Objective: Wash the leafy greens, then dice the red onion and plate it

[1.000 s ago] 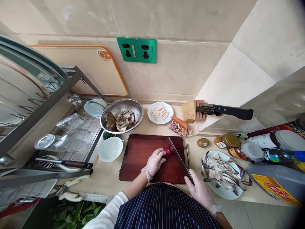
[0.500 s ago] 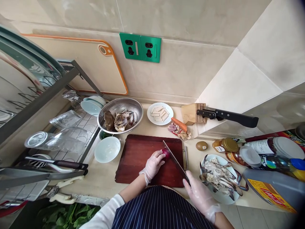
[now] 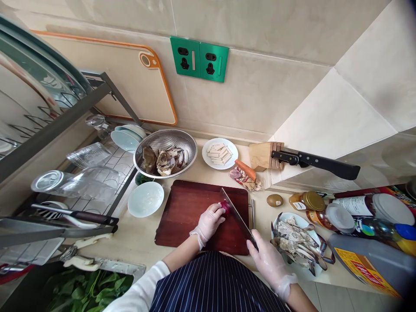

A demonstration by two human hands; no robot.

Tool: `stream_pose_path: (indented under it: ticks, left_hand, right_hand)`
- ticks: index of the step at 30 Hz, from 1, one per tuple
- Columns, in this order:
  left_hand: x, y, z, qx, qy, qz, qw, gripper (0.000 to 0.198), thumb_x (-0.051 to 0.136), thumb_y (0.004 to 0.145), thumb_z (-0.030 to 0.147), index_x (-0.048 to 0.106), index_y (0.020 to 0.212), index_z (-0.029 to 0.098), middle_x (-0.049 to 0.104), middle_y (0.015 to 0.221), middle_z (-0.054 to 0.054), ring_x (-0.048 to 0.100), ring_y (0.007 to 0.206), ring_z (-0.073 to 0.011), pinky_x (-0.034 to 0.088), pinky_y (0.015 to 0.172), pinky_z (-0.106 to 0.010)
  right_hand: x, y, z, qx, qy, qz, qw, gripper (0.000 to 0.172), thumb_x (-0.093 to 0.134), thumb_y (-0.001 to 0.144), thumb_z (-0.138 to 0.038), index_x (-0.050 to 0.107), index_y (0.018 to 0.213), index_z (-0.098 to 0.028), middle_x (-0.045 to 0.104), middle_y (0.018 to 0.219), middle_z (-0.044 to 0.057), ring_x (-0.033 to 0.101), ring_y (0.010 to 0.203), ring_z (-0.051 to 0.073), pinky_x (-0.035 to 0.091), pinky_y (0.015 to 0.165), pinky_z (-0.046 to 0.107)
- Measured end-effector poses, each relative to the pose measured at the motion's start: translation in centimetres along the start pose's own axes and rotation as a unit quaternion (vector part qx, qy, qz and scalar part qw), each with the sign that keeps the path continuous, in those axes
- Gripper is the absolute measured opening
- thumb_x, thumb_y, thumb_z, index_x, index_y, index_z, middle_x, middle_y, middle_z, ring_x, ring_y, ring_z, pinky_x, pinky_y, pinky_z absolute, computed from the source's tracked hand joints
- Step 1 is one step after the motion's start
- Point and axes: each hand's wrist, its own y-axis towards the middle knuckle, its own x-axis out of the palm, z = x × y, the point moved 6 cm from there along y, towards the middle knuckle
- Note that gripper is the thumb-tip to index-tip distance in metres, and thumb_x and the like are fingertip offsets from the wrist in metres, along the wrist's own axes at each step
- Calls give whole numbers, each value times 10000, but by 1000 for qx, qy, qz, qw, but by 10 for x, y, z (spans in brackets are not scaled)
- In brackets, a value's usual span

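Observation:
A dark red cutting board lies on the counter in front of me. My left hand, in a clear plastic glove, is closed on a small purple-red onion at the board's right half, and the fingers cover part of it. My right hand, gloved too, grips the handle of a kitchen knife. The blade stands on edge right against the onion's right side, its tip pointing away from me. Whether the edge has entered the onion is hard to see.
Behind the board stand a steel colander with seafood pieces, a plate of pale strips, a carrot and a knife block. A white bowl is left. Cut crab and bottles are right; leafy greens fill the sink.
The camera view has shifted slightly. Both hands, the onion and the knife keep nearly the same places on the board.

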Motion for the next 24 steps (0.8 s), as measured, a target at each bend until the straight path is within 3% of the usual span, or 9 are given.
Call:
stream_pose_path:
  ticks: [5,12,17,20,24]
  left_hand:
    - [0,-1,-1,-4,-12,9,1000,227,567,837,219,589,1063,214,573,1144,-85,539,1061,-206,506,880,-344]
    - [-4,-2,-4,20,-74,14,997,213,513,878,238,591,1077,230,595,1116,-65,531,1100,-185,481,919,-331]
    - [-4,-1,-7,2,-68,21,997,162,528,870,241,612,1005,209,603,1095,-71,553,1040,-183,486,897,-328]
    - [-2,1,-5,-2,-70,6,998,163,527,872,242,609,1010,218,612,1066,-62,552,1031,-181,483,896,-330]
    - [-4,2,-3,12,-69,22,997,163,509,881,252,610,1004,213,610,1068,-71,555,1031,-183,488,886,-329]
  right_hand:
    - [4,10,-8,24,11,-44,999,347,306,913,-351,505,1142,-183,680,886,85,647,795,197,423,647,249]
    - [36,31,-10,29,-1,2,1000,391,295,928,-331,482,1207,-132,670,991,128,646,884,211,430,686,250]
    - [14,14,-14,13,-17,22,1000,393,297,924,-338,514,1184,-140,673,980,130,649,871,211,441,683,248]
    - [2,5,-19,17,-37,-1,999,365,299,924,-331,546,1128,-155,685,899,113,658,817,209,441,660,247]
    - [5,11,-23,27,-34,-22,999,341,314,919,-295,541,1134,-160,688,897,108,656,848,216,447,695,261]
